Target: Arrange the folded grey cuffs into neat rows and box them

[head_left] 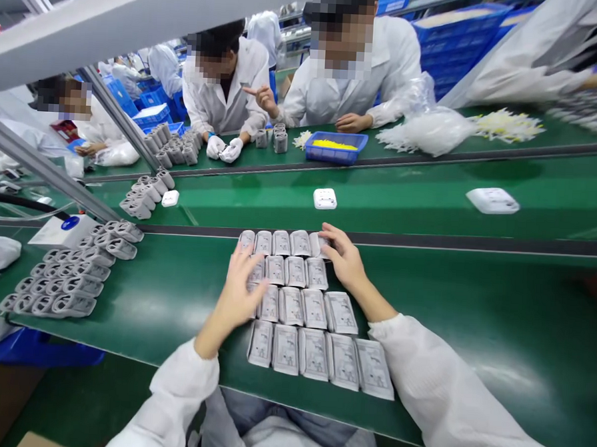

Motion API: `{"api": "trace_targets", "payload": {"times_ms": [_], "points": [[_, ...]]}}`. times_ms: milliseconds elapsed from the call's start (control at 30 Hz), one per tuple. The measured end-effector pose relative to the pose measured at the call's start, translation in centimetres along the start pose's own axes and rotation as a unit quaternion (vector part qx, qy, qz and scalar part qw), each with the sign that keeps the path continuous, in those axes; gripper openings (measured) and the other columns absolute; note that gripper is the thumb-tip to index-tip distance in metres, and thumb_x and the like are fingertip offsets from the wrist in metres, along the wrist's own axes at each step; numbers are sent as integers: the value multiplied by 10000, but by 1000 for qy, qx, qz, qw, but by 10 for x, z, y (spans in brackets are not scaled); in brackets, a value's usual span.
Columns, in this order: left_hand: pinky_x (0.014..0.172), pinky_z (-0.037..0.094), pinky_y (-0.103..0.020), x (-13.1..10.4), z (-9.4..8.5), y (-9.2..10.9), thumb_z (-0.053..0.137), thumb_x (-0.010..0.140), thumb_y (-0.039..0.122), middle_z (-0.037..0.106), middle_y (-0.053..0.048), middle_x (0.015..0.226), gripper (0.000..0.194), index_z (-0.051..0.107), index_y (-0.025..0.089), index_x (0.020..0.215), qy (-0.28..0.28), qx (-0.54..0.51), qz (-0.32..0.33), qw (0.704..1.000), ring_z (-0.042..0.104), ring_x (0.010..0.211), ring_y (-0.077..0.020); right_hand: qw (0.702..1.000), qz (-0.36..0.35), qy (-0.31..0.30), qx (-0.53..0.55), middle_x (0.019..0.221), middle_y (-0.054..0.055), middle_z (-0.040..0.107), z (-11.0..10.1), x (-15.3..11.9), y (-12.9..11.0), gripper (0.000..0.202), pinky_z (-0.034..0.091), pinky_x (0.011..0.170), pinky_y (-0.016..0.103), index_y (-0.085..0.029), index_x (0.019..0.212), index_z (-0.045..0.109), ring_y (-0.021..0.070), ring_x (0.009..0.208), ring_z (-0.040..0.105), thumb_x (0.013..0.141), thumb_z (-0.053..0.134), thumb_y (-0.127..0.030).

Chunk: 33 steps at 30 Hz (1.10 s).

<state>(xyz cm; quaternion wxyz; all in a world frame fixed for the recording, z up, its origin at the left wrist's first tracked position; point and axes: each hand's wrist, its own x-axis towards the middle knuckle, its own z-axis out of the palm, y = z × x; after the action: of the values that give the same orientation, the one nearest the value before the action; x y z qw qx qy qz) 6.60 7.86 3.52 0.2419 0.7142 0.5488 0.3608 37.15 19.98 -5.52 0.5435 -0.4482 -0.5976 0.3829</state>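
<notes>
Grey rectangular pieces with line-like markings (314,354) lie side by side in several rows on the green bench in front of me. My left hand (239,286) is over the left end of the upper rows, fingers spread and slightly blurred, covering parts of some pieces. At the right end of the farthest row, my right hand (344,256) has its fingers apart against the last grey piece (317,244). Neither hand is lifting anything. The two hands flank the upper rows from opposite sides.
Grey hollow housings (70,275) stand grouped at the left near a white box (62,230). Beyond a dark rail, white square cases (324,198) lie on the green belt. Co-workers (225,89) sit opposite, near a blue tray (335,149) of yellow parts. A metal post (118,117) slants at left.
</notes>
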Motion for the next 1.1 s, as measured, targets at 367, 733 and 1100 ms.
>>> {"api": "trace_targets", "payload": {"times_ms": [367,733,1100], "points": [[1470,340,-541,93,-1,-90,835,884,492,693,-210,1675,539,774,182,1320,170,-519,-197,814,492,1742,-374,985,111,58,114,1493,105,820,3,6,-1,474,468,1387,644,-289,1264,801,350,1501,723,902,760,-593],[1345,461,-462,76,30,-76,797,841,192,778,-136,1495,442,774,209,1282,170,-395,-160,889,691,1475,-288,986,123,78,76,1646,123,732,0,-10,-6,630,385,1455,628,-282,1351,776,373,1627,624,804,854,-585],[679,311,-252,53,12,-65,727,718,-3,328,128,697,333,597,222,925,351,-334,-236,842,335,623,-90,992,109,66,14,1720,236,646,-14,-41,-17,648,393,1438,650,-257,1266,747,427,1686,553,705,903,-542]]}}
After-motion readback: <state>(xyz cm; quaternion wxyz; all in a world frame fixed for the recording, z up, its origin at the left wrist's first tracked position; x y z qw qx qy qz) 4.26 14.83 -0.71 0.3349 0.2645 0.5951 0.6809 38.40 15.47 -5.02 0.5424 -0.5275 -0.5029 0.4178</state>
